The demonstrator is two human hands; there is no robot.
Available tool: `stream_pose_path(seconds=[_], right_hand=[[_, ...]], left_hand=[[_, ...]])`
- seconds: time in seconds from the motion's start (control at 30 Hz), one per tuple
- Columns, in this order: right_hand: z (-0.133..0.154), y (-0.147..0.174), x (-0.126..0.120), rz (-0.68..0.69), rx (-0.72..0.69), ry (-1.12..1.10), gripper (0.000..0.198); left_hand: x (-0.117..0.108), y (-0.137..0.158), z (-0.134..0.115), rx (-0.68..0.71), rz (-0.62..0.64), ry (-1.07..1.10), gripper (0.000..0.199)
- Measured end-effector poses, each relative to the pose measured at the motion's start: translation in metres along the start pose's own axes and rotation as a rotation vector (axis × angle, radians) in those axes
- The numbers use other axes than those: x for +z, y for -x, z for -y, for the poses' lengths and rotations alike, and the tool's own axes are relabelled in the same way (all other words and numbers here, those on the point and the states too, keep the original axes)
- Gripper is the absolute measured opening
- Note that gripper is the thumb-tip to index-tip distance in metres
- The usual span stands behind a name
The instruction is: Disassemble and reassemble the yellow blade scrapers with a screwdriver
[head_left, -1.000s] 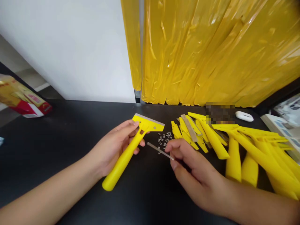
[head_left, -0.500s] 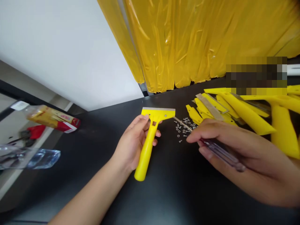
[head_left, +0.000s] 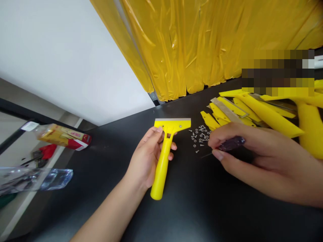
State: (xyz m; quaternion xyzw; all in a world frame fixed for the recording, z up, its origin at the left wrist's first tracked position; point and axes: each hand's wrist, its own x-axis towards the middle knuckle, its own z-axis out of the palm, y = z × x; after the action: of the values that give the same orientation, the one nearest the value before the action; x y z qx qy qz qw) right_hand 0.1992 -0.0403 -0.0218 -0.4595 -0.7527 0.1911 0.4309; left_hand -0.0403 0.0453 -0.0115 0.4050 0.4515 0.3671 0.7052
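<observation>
1. One yellow blade scraper [head_left: 164, 159] held in left hand [head_left: 143, 158] over black tabletop [head_left: 191, 208], blade edge facing away; cannot tell whether touching the surface.
2. Left fingers [head_left: 173, 146] closed about scraper's neck: thumb pressed on near face, others curled behind.
3. Scraper head fitted with screw [head_left: 180, 126] at right; dark hole [head_left: 163, 126] at left, just beside thumb.
4. Dark purple-handled screwdriver [head_left: 231, 144] in right hand [head_left: 254, 164], pinched between thumb and forefinger; thin shaft pointing left, apart from scraper.
5. Loose screws and rings [head_left: 201, 135] scattered between both hands.
6. Beyond right hand: piled yellow plates [head_left: 232, 106], grey metal strip [head_left: 227, 111], further yellow handles [head_left: 272, 115].
</observation>
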Motion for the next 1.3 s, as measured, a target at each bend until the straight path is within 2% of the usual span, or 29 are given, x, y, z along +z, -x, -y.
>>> stream_pose_path(seconds=[0.4,0.67,0.9,1.3], right_hand=[[-0.005,0.001,0.004,0.062,0.014,0.017,0.012],[-0.005,0.002,0.002,0.074,0.018,0.079,0.010],[-0.001,-0.001,-0.001,0.076,-0.039,0.135,0.013],[0.006,-0.004,-0.006,0.044,-0.044,0.193,0.013]], left_hand=[[0.001,0.000,0.002,-0.012,-0.015,-0.030,0.014],[-0.001,0.001,0.004,0.014,0.039,0.007,0.015],[-0.002,0.000,0.005,0.022,0.048,0.002,0.015],[-0.004,0.000,0.006,0.029,0.048,0.012,0.014]])
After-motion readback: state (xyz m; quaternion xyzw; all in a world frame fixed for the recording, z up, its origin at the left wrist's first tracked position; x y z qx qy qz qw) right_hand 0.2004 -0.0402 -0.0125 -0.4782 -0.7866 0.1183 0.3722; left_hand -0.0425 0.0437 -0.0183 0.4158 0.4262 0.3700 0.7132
